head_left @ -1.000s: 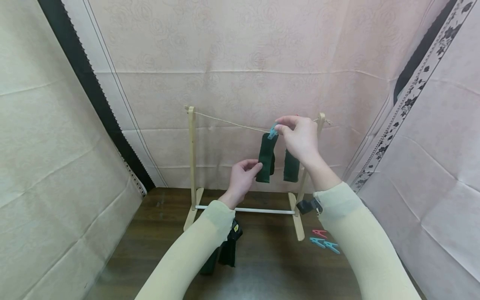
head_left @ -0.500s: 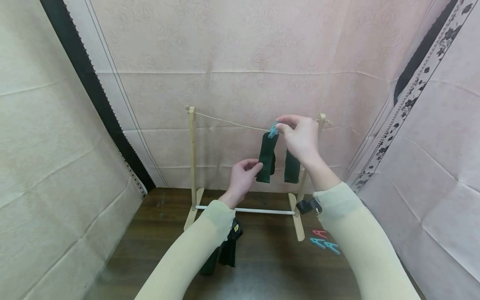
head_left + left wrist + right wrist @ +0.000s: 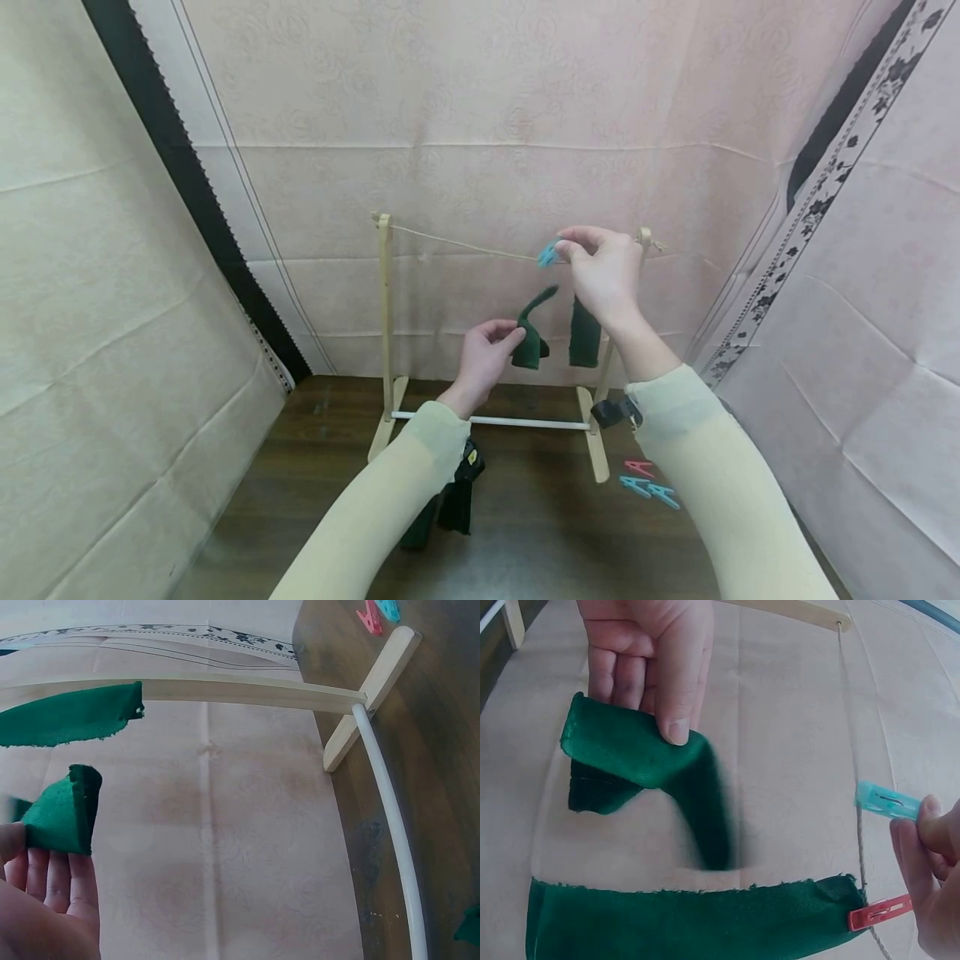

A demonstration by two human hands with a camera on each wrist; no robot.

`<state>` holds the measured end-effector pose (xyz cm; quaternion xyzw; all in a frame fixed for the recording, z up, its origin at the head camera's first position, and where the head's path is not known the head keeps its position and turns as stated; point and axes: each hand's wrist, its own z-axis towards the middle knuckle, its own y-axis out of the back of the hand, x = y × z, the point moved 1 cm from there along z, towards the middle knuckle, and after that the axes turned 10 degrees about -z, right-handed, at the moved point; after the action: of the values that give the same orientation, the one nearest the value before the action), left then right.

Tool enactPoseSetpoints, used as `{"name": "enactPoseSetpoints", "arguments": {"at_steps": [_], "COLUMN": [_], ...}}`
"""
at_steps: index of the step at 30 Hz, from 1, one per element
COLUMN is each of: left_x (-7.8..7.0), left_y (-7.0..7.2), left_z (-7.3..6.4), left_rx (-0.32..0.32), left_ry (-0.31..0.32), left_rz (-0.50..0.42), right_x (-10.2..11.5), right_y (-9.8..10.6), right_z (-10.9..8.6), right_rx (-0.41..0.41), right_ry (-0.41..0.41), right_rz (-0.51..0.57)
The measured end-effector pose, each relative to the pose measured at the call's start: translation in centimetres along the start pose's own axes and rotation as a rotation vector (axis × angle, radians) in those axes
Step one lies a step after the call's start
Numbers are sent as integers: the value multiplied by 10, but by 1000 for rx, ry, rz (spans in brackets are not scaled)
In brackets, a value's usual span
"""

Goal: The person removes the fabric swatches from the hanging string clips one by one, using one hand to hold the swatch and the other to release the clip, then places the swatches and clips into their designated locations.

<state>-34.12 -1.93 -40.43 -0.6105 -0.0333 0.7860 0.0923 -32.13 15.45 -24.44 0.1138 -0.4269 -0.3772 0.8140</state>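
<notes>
My left hand (image 3: pixel 487 352) pinches a green cloth strip (image 3: pixel 529 343) between thumb and fingers. The strip's upper end bends over sideways, apart from the clothesline, and is blurred in the right wrist view. Above it, my right hand (image 3: pixel 606 271) pinches a light blue clothespin (image 3: pixel 885 801) at the clothesline (image 3: pixel 857 750); whether its tip bites the cord I cannot tell. A second green strip (image 3: pixel 690 919) hangs from the line to the right, fixed by a red clothespin (image 3: pixel 880 912).
A wooden stand (image 3: pixel 386 308) carries the line, with a white bar (image 3: pixel 525 422) low between its feet. One red clothespin (image 3: pixel 640 467) and two blue clothespins (image 3: pixel 649 490) lie on the brown table (image 3: pixel 540 533) at right. More dark green cloth (image 3: pixel 420 527) lies by the left forearm.
The strip's upper end has come away from the blue clothespin and dropped, folding over to the right. My right hand has risen slightly with the clothespin; the left hand stays nearly still.
</notes>
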Motion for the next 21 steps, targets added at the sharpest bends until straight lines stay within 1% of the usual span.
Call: {"name": "enactPoseSetpoints", "arguments": {"at_steps": [5, 10, 21], "left_x": [2, 3, 0], "left_y": [1, 2, 2], "left_z": [-1, -1, -3], "left_rx": [-5, -4, -1], "left_ry": [12, 13, 20], "left_rz": [-6, 3, -7], "right_x": [1, 2, 1], "right_y": [1, 2, 3], "right_z": [0, 0, -3], "right_rx": [-54, -86, -77], "right_ry": [9, 7, 5], "right_rz": [65, 114, 113]}}
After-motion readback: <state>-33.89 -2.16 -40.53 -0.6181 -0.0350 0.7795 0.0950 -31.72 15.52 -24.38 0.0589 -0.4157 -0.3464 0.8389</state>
